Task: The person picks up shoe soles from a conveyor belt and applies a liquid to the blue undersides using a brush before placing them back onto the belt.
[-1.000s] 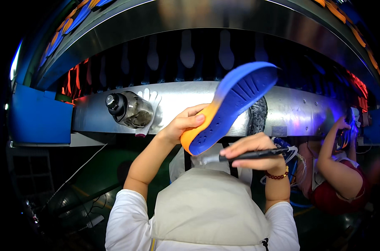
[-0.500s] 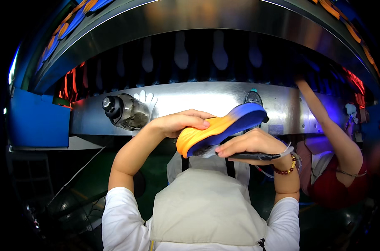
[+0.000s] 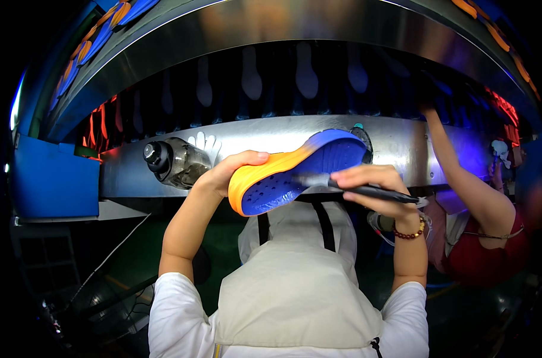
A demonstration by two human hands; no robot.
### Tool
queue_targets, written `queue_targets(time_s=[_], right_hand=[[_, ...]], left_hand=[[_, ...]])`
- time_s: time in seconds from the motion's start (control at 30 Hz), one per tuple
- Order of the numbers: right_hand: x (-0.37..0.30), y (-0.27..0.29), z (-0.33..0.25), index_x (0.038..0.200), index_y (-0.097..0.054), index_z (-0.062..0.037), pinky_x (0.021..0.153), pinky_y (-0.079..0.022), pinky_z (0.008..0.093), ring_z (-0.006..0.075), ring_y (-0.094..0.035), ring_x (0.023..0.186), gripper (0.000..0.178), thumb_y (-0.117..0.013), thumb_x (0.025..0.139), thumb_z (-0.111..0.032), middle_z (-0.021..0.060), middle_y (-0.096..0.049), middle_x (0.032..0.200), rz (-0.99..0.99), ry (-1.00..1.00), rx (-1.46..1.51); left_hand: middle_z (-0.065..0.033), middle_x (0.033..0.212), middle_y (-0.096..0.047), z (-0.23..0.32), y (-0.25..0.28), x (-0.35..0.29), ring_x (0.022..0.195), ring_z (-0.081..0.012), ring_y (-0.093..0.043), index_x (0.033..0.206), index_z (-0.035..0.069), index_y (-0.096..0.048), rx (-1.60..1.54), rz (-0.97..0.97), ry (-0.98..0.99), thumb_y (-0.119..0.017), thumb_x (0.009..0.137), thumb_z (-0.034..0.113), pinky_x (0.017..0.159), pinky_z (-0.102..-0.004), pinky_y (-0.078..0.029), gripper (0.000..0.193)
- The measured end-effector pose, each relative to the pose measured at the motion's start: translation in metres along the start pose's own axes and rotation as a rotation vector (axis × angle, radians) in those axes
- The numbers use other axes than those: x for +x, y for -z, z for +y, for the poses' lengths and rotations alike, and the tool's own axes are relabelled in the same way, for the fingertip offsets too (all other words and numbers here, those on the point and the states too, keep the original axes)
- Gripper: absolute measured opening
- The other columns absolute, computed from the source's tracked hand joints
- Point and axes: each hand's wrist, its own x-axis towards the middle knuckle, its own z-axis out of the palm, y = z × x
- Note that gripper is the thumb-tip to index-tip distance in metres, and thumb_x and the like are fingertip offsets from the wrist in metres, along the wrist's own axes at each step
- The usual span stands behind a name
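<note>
My left hand [image 3: 230, 172] is closed around the orange end of a shoe sole [image 3: 339, 149], thumb on its upper rim. The sole shades from orange to blue outside; its blue hollow inside, with small dimples and a wet-looking shine near the orange end, faces me. My right hand [image 3: 378, 182] grips a brush [image 3: 387, 194] by its black handle. Its pale bristles, slightly blurred, reach into the middle of the hollow and seem to touch the surface. A beaded bracelet and a thin pale cord are at my right wrist.
A metal ledge [image 3: 259, 126] carries a dark clear bottle [image 3: 187, 164], a white glove [image 3: 205, 143] and, partly behind the sole, a dark object with a teal tip [image 3: 359, 126]. Beyond it, sole-shaped pieces [image 3: 307, 74] line a dark opening. A co-worker's arm [image 3: 459, 164] reaches in at right.
The sole has moved slightly left and turned, so its hollow inside now faces me. The brush has shifted from the sole's lower edge to the middle of the hollow.
</note>
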Motion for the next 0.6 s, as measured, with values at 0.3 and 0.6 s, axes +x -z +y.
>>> queue_targets(time_s=[0.3,0.6], right_hand=[[-0.001,0.000,0.002,0.088,-0.066,0.0001,0.080,-0.050,0.0312,0.0231,-0.064,0.087,0.021,-0.069,0.067,0.003,0.0150,-0.065,0.091,0.105,-0.104,0.065],[0.000,-0.009,-0.017,0.087,-0.066,-0.0006,0.075,-0.048,0.0294,0.0208,-0.062,0.083,0.022,-0.069,0.066,-0.002,0.0131,-0.066,0.090,0.030,0.025,0.110]], left_hand=[[-0.0183,0.106,-0.058,0.006,-0.001,-0.013,0.088,-0.0228,-0.060,0.117,-0.004,-0.049,-0.017,0.131,-0.062,-0.059,0.075,0.029,0.079,-0.0300,-0.049,0.055],[-0.0131,0.104,-0.060,-0.009,0.032,0.016,0.094,-0.0246,-0.059,0.111,0.000,-0.054,-0.379,-0.206,-0.459,-0.040,0.084,0.057,0.087,-0.0371,-0.045,0.064]])
